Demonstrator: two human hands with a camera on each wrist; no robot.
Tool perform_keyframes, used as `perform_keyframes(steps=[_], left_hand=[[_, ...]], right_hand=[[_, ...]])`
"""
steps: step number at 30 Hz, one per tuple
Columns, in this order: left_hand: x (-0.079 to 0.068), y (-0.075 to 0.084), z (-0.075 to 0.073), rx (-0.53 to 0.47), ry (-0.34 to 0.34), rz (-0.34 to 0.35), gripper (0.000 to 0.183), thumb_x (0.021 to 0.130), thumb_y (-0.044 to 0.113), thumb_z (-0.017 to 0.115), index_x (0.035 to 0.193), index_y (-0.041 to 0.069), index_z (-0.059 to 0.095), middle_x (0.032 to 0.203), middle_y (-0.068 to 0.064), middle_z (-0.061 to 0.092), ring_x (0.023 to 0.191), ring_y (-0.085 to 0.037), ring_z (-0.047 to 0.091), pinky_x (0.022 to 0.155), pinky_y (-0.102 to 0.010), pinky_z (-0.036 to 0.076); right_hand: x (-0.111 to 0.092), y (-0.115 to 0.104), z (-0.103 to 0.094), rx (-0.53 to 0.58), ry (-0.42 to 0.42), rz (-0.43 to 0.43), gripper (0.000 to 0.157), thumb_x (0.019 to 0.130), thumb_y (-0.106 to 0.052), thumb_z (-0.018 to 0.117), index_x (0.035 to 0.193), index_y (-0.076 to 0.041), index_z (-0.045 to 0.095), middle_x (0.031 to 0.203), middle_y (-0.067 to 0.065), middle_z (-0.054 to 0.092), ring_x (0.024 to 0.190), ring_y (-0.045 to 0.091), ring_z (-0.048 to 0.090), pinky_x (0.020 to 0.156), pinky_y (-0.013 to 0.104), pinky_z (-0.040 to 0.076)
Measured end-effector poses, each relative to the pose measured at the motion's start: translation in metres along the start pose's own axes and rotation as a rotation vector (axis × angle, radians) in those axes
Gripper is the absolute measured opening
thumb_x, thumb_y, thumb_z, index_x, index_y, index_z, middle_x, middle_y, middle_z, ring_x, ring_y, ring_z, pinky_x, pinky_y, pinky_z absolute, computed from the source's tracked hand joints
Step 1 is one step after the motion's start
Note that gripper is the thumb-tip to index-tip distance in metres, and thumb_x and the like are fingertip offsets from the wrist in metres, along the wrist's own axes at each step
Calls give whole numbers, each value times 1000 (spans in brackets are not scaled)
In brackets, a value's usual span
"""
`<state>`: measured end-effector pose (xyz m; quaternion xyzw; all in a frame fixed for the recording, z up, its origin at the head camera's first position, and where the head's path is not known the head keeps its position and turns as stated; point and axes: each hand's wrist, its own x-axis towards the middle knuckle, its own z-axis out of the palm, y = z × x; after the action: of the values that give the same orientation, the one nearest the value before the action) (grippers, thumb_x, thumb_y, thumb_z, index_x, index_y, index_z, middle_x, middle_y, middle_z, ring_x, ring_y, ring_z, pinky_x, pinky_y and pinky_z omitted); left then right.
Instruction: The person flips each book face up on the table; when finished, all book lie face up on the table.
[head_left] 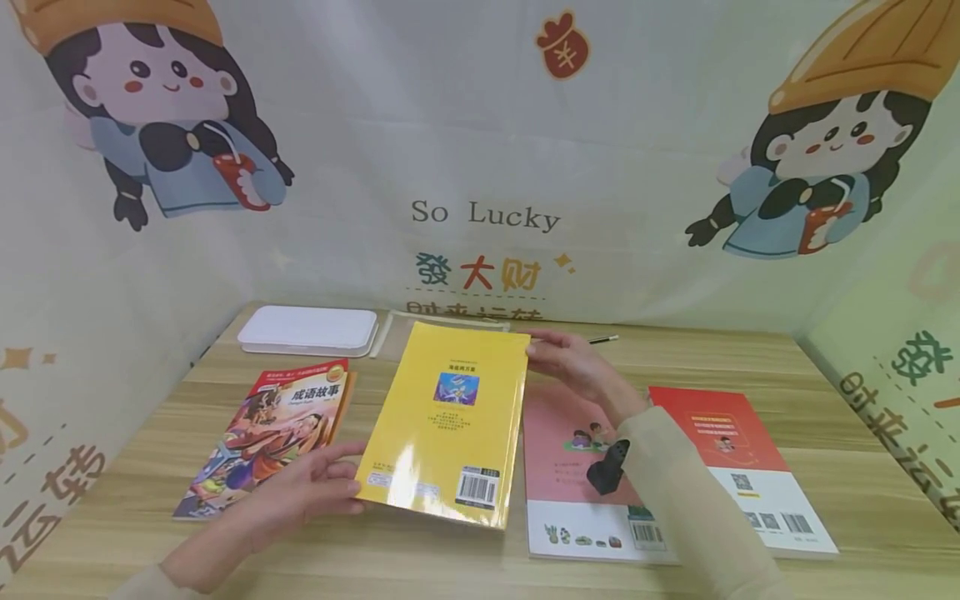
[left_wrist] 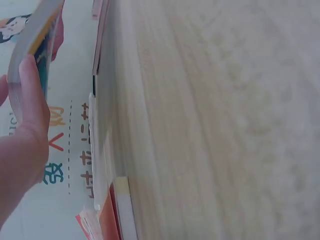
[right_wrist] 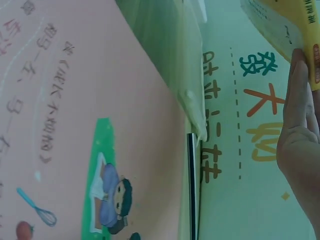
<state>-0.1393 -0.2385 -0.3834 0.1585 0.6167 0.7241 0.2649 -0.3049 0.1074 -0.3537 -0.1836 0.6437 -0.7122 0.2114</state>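
A yellow book (head_left: 420,450), its barcoded back cover facing up, is held raised over the table between both hands. My left hand (head_left: 300,485) pinches its lower left corner; in the left wrist view the fingers and thumb of that hand (left_wrist: 27,125) lie on either side of the pages. At the upper right corner, my right hand (head_left: 573,367) grips the edge, its far fingers hidden behind the cover. The right wrist view catches this hand (right_wrist: 300,145) below the yellow book (right_wrist: 280,30).
Left of the yellow book lies a colourful storybook (head_left: 277,425). A pink book (head_left: 562,475) lies under the right forearm, with a red and white book (head_left: 750,467) beside it. Along the back are a white case (head_left: 307,328), a pale-edged flat pouch (head_left: 384,335) and a pen (head_left: 604,339).
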Motion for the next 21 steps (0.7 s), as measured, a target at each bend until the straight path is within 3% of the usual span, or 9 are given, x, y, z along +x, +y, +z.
perform_keyframes(steps=[4,10,21], left_hand=[[-1,0,-6,-101,-110,41,51,91,-5,39,132,-13,10,118,-19,50,106,-31,49,88,-40,40],[-1,-1,-9,-230,-223,99,42,92,-9,30,133,-4,25,121,-18,49,109,-30,47,90,-38,39],[-1,-3,-10,-388,-296,100,43,92,-10,21,130,2,35,121,-18,48,102,-23,51,88,-31,41]], right_hand=[[-2,-8,1,29,-25,-38,45,89,-5,52,130,5,36,113,11,56,106,23,51,93,36,37],[-3,-14,4,65,-38,-72,50,87,-4,53,132,6,32,111,8,56,100,19,55,92,36,38],[-3,-17,6,84,-121,-185,51,87,-6,55,132,5,33,114,9,54,102,22,53,93,37,37]])
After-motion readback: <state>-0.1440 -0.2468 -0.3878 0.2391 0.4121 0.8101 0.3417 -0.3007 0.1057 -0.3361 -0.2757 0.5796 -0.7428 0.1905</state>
